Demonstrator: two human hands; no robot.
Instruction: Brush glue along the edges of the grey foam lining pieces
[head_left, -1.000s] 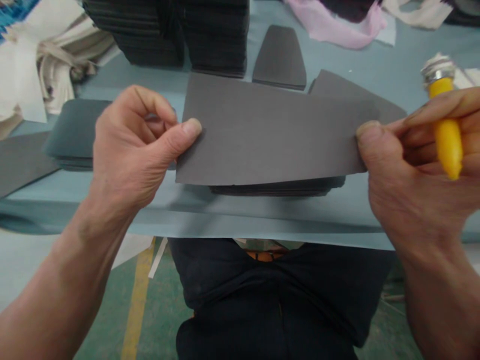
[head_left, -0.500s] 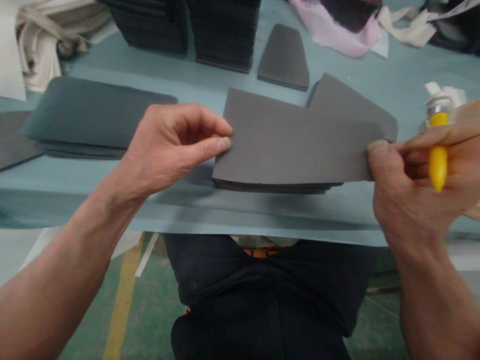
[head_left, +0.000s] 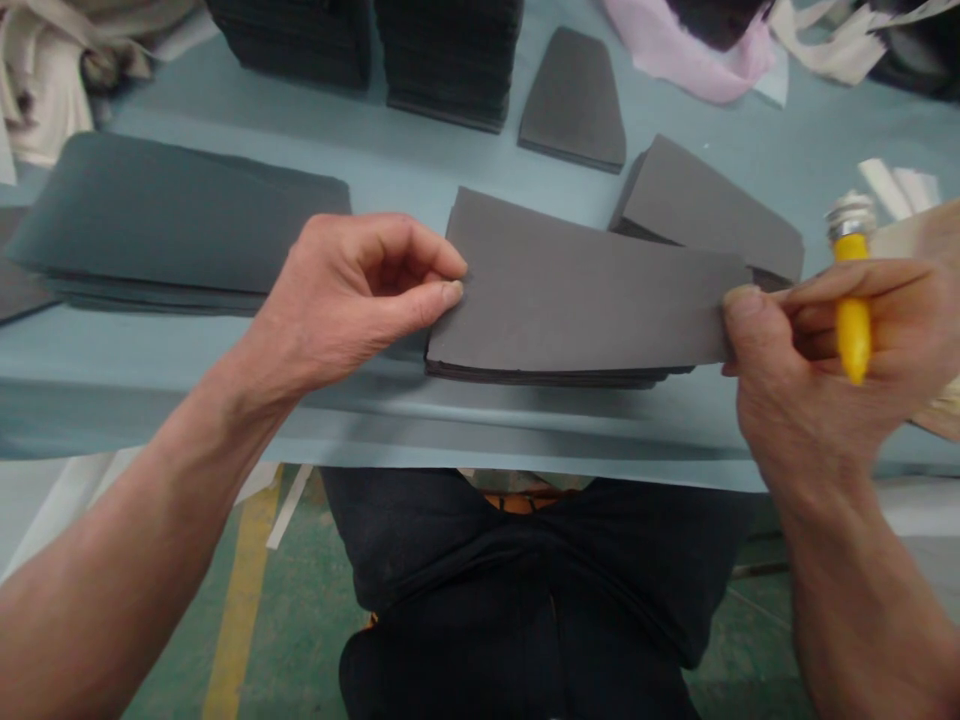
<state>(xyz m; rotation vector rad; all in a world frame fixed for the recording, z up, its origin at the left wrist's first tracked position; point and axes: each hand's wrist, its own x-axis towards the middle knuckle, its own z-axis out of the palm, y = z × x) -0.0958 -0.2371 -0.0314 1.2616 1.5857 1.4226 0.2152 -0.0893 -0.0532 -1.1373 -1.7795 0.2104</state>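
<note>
A long grey foam sheet (head_left: 577,290) lies on top of a low stack of like sheets near the table's front edge. My left hand (head_left: 352,290) is closed in a pinch at the sheet's left end, thumb and forefinger touching its edge. My right hand (head_left: 825,350) is closed on the sheet's right end with the thumb on top. The same hand also carries a yellow-handled tool (head_left: 851,300) with a metal collar, held between the fingers and pointing up.
The blue-grey table (head_left: 450,420) holds a wide flat pile of dark sheets (head_left: 180,220) at left, tall black stacks (head_left: 450,55) at the back, a tapered grey piece (head_left: 574,100), another grey stack (head_left: 705,205) and pink cloth (head_left: 690,60). My dark-clothed lap shows below the edge.
The sheet was held up in the air a second ago; it has come down flat onto the stack. My left hand has shifted right with it, from a thumb-on-top grip to a pinch at the edge.
</note>
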